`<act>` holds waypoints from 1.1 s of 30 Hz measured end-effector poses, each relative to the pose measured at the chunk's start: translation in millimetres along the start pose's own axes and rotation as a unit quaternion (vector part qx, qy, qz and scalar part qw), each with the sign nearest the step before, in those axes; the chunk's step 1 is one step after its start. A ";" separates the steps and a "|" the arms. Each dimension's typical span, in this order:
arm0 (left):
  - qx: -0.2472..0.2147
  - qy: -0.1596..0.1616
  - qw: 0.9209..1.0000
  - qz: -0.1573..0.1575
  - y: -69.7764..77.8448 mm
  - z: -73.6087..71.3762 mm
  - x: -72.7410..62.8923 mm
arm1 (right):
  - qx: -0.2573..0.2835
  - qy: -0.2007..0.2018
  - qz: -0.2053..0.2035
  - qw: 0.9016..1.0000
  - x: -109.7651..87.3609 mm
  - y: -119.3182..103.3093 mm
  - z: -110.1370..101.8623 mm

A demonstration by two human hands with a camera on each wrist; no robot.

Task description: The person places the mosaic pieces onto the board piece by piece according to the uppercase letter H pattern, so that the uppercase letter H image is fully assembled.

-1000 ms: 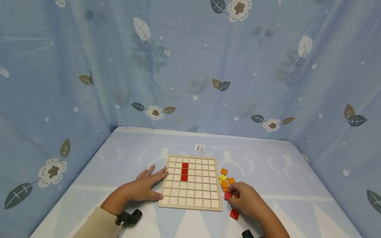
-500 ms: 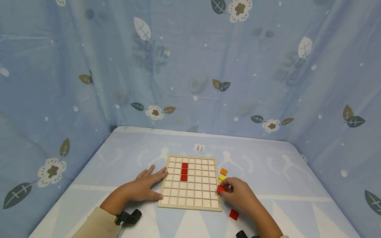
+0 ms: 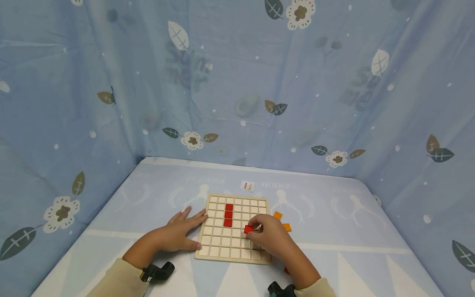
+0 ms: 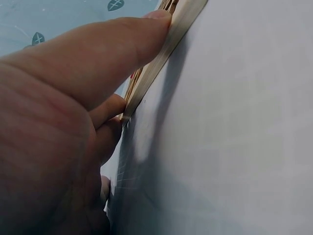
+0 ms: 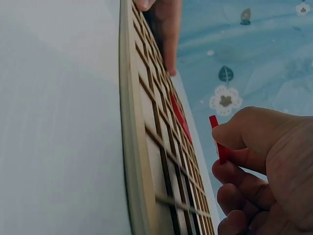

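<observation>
Apparent placing step: the right hand [image 3: 270, 236] pinches a red tile [image 3: 248, 229] over the board [image 3: 216, 241], left hand [image 3: 179, 235] lies spread-fingered; aligned lowering seems needed next.

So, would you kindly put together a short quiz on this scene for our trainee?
1. What does the right hand pinch?
2. True or false: the left hand touches the left edge of the wooden grid board.
3. Where does the small printed card lie?
a) in a cell of the wooden grid board
b) past the far edge of the wooden grid board
c) under the left hand

Key: 1. A square red tile. 2. True. 3. b.
</observation>
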State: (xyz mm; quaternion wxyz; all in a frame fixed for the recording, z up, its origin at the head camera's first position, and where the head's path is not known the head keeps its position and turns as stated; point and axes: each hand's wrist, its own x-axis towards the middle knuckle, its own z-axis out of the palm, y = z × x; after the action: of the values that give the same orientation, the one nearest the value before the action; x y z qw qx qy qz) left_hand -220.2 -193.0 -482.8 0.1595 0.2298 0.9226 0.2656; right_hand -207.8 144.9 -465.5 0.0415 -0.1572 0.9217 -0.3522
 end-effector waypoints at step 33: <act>0.008 -0.001 1.000 -0.001 -0.2 -1.3 -0.5 | -0.031 -0.021 0.004 0.999 30.3 -28.3 48.6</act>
State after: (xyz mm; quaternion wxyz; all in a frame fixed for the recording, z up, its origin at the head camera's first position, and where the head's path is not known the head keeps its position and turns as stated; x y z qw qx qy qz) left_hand -220.5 -193.9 -481.8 0.1589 0.2303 0.9248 0.2576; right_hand -220.0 84.5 -482.1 0.0567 -0.1623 0.9316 -0.3201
